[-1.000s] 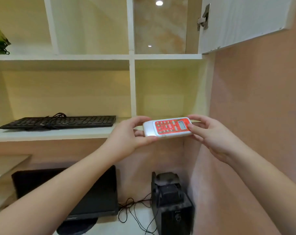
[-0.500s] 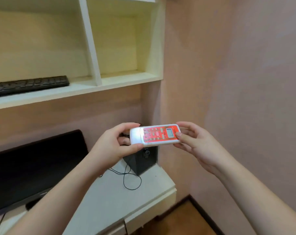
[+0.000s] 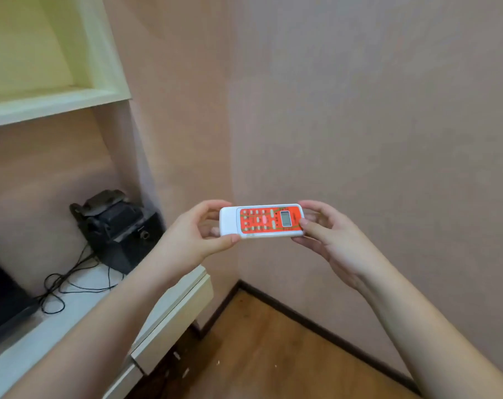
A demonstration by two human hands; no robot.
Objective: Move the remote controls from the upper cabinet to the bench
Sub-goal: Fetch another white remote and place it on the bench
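At your 9 o'clock sits one bench (image 3: 80,315) carrying one black box (image 3: 123,228) and tangled cables (image 3: 68,283). Your left hand (image 3: 192,240) and right hand (image 3: 334,240) have fingers clamped on one remote (image 3: 262,220), held in the air at 12 o'clock.

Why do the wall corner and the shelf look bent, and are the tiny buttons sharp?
Head view: the wide lens bows the shelf and the wall corner, straight lines leaning near the edges; the remote, held between the left hand and right hand, is slightly soft, so its button labels cannot be read.
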